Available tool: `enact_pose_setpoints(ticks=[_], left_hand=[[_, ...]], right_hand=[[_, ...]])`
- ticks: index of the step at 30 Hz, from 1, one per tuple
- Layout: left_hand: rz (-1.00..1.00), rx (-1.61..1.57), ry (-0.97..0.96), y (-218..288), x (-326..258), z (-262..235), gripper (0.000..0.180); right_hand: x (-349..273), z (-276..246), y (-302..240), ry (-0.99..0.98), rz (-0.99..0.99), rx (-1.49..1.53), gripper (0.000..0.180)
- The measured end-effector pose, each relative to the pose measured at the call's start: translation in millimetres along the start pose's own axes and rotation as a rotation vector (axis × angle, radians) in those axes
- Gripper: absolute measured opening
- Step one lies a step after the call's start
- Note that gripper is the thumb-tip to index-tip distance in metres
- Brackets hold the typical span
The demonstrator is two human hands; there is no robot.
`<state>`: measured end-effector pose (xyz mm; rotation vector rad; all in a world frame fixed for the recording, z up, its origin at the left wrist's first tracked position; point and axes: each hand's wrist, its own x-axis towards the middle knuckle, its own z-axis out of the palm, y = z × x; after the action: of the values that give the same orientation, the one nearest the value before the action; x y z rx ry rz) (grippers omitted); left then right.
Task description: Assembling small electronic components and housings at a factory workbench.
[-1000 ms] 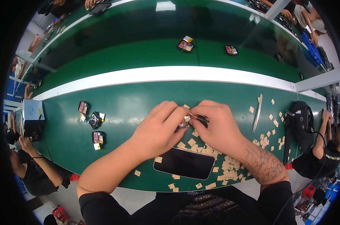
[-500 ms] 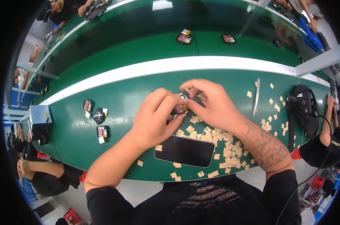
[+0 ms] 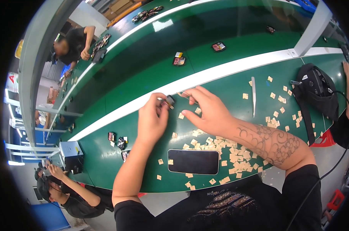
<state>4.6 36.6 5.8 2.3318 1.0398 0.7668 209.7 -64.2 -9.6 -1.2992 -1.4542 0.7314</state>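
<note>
My left hand (image 3: 153,117) pinches a small black electronic unit (image 3: 170,101) at the table's far edge, by the white rail; the fingers hide part of it. To its right, my right hand (image 3: 207,109) is apart from the unit, with fingers curled round what look like thin metal tweezers (image 3: 188,97), their tip toward the unit. Small tan paper squares (image 3: 240,158) lie scattered and heaped below my right forearm. Nearer me lies a dark-screened phone (image 3: 199,161) with one square on its left end.
Left of my left forearm sit small black units (image 3: 111,136). A white-topped box (image 3: 71,148) stands farther left. A long metal strip (image 3: 253,96) and a black bag (image 3: 317,92) lie right. Beyond the white rail (image 3: 228,71), a green belt bears more units (image 3: 218,47). Other people sit at both sides.
The view has turned, shifting the scene. My hands have drawn apart: the left one has carried the unit toward the white rail, and the right one has come off it.
</note>
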Motion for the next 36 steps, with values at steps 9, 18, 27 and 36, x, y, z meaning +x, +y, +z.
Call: enact_pose_setpoints(ticks=[9, 18, 27, 36], left_hand=[[-0.022, 0.981, 0.011, -35.8, 107.2, 15.8, 0.029], [0.188, 0.185, -0.174, -19.1, 153.4, 60.2, 0.068], [0.175, 0.151, -0.162, -14.4, 159.5, 56.9, 0.066], [0.132, 0.172, -0.222, 21.4, 39.2, 22.7, 0.066]], right_hand=[[-5.5, 4.6, 20.5, -0.017, -0.187, -0.124, 0.016], [-11.3, 8.7, 10.3, -0.049, -0.388, -0.042, 0.006], [-8.9, 16.5, 16.0, -0.115, -0.357, -0.015, 0.009], [-3.7, -1.4, 7.5, -0.012, -0.191, -0.07, 0.019]])
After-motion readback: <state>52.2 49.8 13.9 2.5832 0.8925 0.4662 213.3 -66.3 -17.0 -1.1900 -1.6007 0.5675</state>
